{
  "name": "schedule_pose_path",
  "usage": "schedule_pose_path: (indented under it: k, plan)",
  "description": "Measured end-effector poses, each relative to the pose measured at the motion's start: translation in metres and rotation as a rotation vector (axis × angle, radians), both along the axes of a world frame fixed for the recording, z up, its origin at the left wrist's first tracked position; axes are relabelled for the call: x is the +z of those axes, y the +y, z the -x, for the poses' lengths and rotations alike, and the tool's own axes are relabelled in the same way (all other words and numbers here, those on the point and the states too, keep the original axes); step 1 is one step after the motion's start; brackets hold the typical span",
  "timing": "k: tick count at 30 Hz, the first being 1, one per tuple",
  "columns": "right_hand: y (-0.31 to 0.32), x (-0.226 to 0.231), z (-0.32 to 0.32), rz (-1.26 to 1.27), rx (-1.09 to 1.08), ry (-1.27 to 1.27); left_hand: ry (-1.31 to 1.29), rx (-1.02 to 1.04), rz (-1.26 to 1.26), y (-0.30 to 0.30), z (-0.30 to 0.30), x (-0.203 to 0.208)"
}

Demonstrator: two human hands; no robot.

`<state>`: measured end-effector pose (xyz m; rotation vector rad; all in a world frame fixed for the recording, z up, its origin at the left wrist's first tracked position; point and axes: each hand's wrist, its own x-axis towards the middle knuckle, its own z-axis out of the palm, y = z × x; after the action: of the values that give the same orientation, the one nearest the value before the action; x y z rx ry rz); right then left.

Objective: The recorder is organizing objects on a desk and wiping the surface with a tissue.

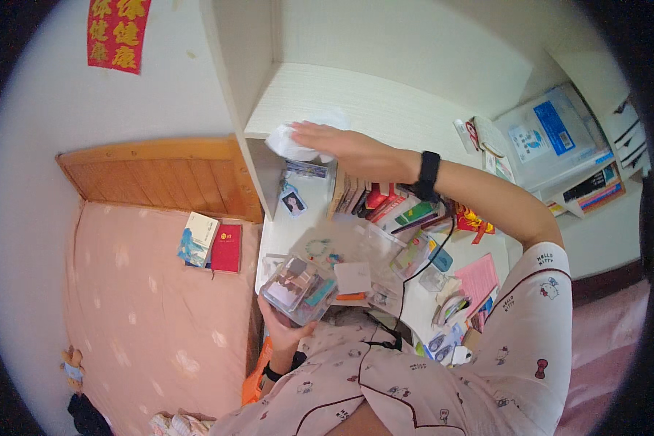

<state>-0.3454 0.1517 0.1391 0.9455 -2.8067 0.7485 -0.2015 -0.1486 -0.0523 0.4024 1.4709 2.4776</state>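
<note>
My right hand (pixel 363 151) reaches left across the white shelf board (pixel 385 94), fingers together and pressed on a crumpled white tissue (pixel 287 145) at the board's left front edge. A dark watch sits on that wrist. Lower down, my left hand (pixel 283 327) grips a clear plastic box (pixel 298 291) from below, tilted, with a photo and small items inside. Below the shelf board stands a row of books (pixel 385 200). A small photo card (pixel 293 203) lies left of them. My left fingers are partly hidden by the box.
Pink papers (pixel 479 276), a black cable (pixel 432 254) and small items crowd the desk. A large clear bin (pixel 552 138) stands at right on the shelf. On the left is a bed (pixel 145 305) with a red book (pixel 227 248) and a white-and-blue book (pixel 198 240).
</note>
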Motion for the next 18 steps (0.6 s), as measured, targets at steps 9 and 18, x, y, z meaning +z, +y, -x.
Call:
schedule_pose_path:
  k: [9, 18]
  plan:
    - [0.077, 0.001, -0.140, -0.021, -0.494, 0.081, -0.018, -0.081, -0.032, 0.013, 0.010, 0.006]
    - [0.053, -0.119, -0.336, 0.275, -1.028, -0.016, 0.081, -0.158, 0.057, 0.013, 0.023, -0.005]
